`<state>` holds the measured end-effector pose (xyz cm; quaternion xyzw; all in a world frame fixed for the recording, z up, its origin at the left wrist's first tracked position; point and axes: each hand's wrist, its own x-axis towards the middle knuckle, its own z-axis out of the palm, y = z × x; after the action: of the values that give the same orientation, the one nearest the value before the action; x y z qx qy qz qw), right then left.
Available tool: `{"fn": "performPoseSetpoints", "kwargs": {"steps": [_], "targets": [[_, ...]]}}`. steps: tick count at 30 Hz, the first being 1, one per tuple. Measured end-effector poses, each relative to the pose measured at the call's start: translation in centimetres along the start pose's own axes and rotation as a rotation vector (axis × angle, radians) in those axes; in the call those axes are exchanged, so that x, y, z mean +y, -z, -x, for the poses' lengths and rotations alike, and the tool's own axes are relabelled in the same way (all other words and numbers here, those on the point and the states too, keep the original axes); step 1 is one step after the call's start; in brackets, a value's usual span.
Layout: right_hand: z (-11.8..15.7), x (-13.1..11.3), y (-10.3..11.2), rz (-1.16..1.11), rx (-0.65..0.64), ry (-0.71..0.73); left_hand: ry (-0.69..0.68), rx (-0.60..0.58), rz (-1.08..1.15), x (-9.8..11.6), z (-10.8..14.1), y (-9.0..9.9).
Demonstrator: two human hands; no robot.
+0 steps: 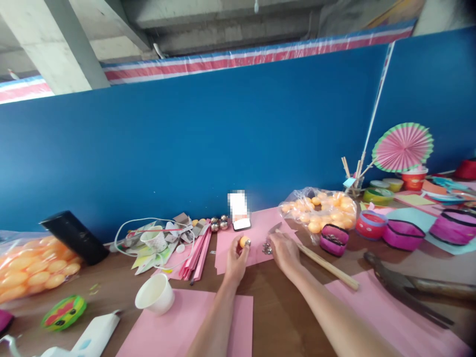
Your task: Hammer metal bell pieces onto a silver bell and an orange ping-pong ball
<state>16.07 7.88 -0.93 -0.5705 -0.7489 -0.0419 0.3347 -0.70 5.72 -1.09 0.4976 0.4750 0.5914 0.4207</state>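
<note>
Between the fingertips of my left hand (238, 260) is a small orange ball (243, 242), with a shiny metal bit at its right side. My right hand (285, 250) reaches over pink paper (226, 263), its fingers bent together at a little heap of small silvery metal pieces (267, 248). What those fingers pinch, if anything, is too small to make out. A wooden handle (329, 267) runs out from under the right hand toward the lower right. A pointed metal tip (275, 227) shows beyond the fingers; its link to the handle is hidden.
A clear bag of orange balls (323, 210) lies right of centre, beside a magenta pouch (333, 240). A claw hammer (409, 287) rests at right. Left are a white cup (155, 293), paper strips (195, 253) and another ball bag (37, 267). A phone (240, 210) stands ahead.
</note>
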Motion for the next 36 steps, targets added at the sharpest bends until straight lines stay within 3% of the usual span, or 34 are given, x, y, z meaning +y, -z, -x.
{"fn": "performPoseSetpoints", "kwargs": {"steps": [13,36], "targets": [[-0.2,-0.3,-0.1,0.018,-0.036,-0.009,0.000,-0.034,-0.059,0.3,0.2,-0.1],[0.0,-0.7,0.4,-0.045,0.062,0.024,-0.036,-0.031,-0.095,0.8,0.4,-0.3]]}}
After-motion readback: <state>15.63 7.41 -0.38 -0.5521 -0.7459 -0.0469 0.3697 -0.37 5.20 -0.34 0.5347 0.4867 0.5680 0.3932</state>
